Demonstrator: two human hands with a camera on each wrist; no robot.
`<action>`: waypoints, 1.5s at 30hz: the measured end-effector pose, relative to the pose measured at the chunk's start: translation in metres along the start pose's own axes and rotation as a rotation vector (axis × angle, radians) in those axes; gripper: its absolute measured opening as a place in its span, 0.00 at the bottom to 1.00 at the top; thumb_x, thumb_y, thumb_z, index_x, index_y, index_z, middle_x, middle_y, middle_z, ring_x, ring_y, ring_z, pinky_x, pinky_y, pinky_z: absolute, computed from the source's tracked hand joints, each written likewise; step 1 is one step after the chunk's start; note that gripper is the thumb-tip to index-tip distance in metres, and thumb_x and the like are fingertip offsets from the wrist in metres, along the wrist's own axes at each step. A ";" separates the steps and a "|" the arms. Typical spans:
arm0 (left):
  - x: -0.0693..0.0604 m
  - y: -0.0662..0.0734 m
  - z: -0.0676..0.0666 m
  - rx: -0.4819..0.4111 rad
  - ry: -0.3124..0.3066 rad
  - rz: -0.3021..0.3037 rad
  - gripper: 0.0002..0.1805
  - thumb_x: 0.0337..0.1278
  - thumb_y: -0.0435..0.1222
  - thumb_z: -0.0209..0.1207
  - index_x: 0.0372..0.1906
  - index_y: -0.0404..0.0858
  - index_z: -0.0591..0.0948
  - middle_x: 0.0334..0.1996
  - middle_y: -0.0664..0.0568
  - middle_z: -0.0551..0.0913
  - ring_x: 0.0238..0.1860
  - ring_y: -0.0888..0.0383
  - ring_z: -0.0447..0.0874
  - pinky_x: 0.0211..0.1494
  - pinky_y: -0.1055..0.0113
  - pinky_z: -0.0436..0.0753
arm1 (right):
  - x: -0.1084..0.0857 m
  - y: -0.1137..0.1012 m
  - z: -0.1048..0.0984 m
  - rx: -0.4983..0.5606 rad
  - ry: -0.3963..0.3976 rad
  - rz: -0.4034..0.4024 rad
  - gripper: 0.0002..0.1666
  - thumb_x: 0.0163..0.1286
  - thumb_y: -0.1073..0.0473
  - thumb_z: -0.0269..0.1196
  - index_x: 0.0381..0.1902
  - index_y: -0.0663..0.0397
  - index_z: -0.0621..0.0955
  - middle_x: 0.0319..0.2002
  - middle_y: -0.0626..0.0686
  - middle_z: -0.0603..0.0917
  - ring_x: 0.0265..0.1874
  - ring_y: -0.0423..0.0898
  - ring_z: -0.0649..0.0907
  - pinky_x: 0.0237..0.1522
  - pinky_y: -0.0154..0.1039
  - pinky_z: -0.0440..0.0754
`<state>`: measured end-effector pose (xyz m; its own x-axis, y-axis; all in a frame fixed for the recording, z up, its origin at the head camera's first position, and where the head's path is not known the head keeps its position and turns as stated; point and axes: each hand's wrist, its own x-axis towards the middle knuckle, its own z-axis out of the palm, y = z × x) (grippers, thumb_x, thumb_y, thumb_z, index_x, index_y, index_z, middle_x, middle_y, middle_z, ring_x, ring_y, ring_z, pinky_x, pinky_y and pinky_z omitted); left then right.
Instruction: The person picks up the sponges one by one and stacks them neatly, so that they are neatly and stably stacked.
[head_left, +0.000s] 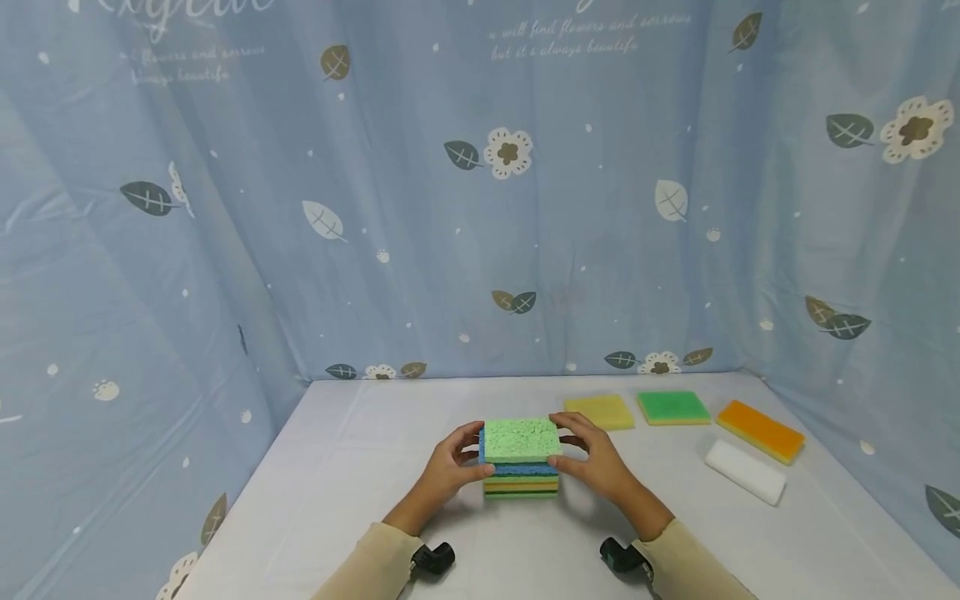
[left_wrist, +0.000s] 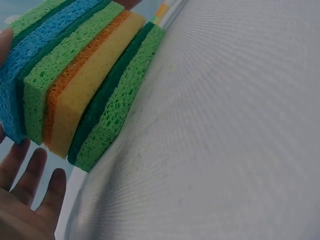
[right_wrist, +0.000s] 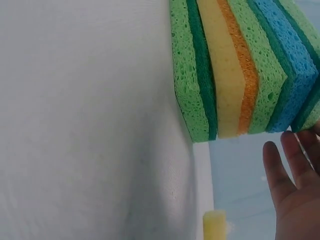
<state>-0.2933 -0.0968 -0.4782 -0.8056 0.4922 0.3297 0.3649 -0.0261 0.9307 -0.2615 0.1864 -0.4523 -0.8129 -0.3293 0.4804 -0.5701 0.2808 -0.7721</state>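
A stack of several scouring sponges [head_left: 521, 483] stands on the table, its layers light green, dark green, yellow, orange and blue. The top light green sponge [head_left: 522, 437] lies on a blue sponge [left_wrist: 37, 55], whose left end juts out slightly. At the stack's left end my left hand [head_left: 450, 467] holds the blue sponge, thumb at its front corner and fingers behind. My right hand [head_left: 596, 458] grips the right end of the top light green sponge between thumb and index finger. Its lower fingers [right_wrist: 280, 172] spread beside the stack. The far side is hidden.
Right of the stack lie a yellow sponge [head_left: 600, 412], a green-topped sponge [head_left: 673, 407], an orange-topped sponge [head_left: 761, 430] and a white sponge [head_left: 746, 471]. A white cloth covers the table [head_left: 360, 467]. Blue patterned curtains [head_left: 420, 208] hang behind and at both sides.
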 end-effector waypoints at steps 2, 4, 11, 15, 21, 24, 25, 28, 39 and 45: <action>0.000 -0.001 -0.001 0.000 0.001 -0.001 0.40 0.54 0.29 0.68 0.70 0.26 0.62 0.64 0.34 0.68 0.62 0.37 0.66 0.63 0.41 0.66 | 0.000 0.000 0.000 0.008 -0.003 0.004 0.36 0.60 0.67 0.70 0.65 0.67 0.71 0.63 0.68 0.69 0.60 0.65 0.70 0.55 0.62 0.72; 0.000 -0.002 -0.001 0.002 0.006 0.004 0.40 0.54 0.29 0.68 0.70 0.26 0.62 0.63 0.34 0.69 0.62 0.37 0.67 0.63 0.40 0.67 | 0.000 0.000 0.001 0.009 -0.009 0.000 0.37 0.60 0.67 0.70 0.66 0.67 0.70 0.63 0.68 0.69 0.60 0.65 0.70 0.56 0.62 0.72; 0.003 -0.003 -0.003 0.010 0.013 0.019 0.39 0.53 0.27 0.68 0.69 0.26 0.63 0.62 0.33 0.69 0.61 0.35 0.66 0.63 0.38 0.65 | 0.002 0.005 0.000 0.043 -0.020 -0.015 0.40 0.59 0.68 0.71 0.67 0.68 0.68 0.62 0.69 0.69 0.60 0.66 0.70 0.55 0.63 0.71; 0.004 -0.002 -0.002 0.012 0.025 0.024 0.38 0.53 0.27 0.68 0.68 0.25 0.65 0.61 0.34 0.71 0.60 0.35 0.67 0.62 0.37 0.65 | 0.001 0.010 0.000 0.037 -0.030 -0.021 0.43 0.57 0.69 0.71 0.69 0.69 0.65 0.62 0.69 0.70 0.59 0.66 0.71 0.54 0.62 0.73; 0.005 -0.003 0.000 0.014 0.012 0.020 0.38 0.53 0.27 0.68 0.68 0.25 0.65 0.62 0.35 0.70 0.60 0.36 0.68 0.61 0.37 0.66 | -0.005 0.014 0.000 0.047 -0.005 -0.011 0.46 0.56 0.70 0.72 0.69 0.69 0.64 0.61 0.69 0.71 0.58 0.63 0.72 0.53 0.63 0.73; 0.005 -0.003 0.000 0.007 0.012 0.013 0.37 0.53 0.27 0.68 0.68 0.25 0.65 0.62 0.35 0.70 0.61 0.37 0.68 0.62 0.38 0.66 | -0.006 0.014 0.000 0.062 -0.004 -0.005 0.46 0.56 0.70 0.72 0.70 0.68 0.64 0.61 0.68 0.72 0.59 0.62 0.72 0.54 0.63 0.72; 0.005 -0.003 0.000 0.008 0.012 0.009 0.37 0.53 0.28 0.68 0.68 0.26 0.66 0.62 0.36 0.70 0.61 0.38 0.68 0.62 0.39 0.67 | -0.006 0.014 0.000 0.064 -0.003 -0.004 0.46 0.56 0.69 0.72 0.70 0.68 0.64 0.61 0.67 0.72 0.59 0.62 0.72 0.54 0.63 0.72; 0.005 -0.003 0.001 0.014 0.005 0.001 0.38 0.53 0.30 0.69 0.68 0.27 0.66 0.62 0.37 0.71 0.61 0.40 0.69 0.62 0.41 0.68 | -0.006 0.013 0.000 0.064 0.002 -0.001 0.46 0.55 0.69 0.73 0.70 0.66 0.65 0.61 0.65 0.72 0.59 0.62 0.72 0.55 0.61 0.73; 0.003 -0.007 -0.001 0.021 0.010 -0.002 0.41 0.52 0.32 0.71 0.69 0.26 0.64 0.60 0.35 0.72 0.60 0.37 0.69 0.62 0.40 0.68 | -0.005 0.015 0.001 0.085 -0.032 -0.002 0.45 0.58 0.69 0.71 0.70 0.65 0.64 0.63 0.68 0.70 0.59 0.63 0.71 0.55 0.61 0.73; 0.000 -0.007 -0.002 0.023 0.017 -0.025 0.41 0.52 0.30 0.70 0.69 0.26 0.64 0.61 0.35 0.72 0.61 0.39 0.69 0.63 0.42 0.67 | -0.004 0.018 0.002 0.106 -0.047 0.003 0.44 0.58 0.68 0.71 0.70 0.65 0.65 0.62 0.67 0.71 0.59 0.63 0.71 0.55 0.64 0.71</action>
<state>-0.2970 -0.0978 -0.4847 -0.8224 0.4777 0.3089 0.3548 0.0064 0.9349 -0.2684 0.1906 -0.4685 -0.8065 -0.3712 0.4602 -0.5500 0.1853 -0.8144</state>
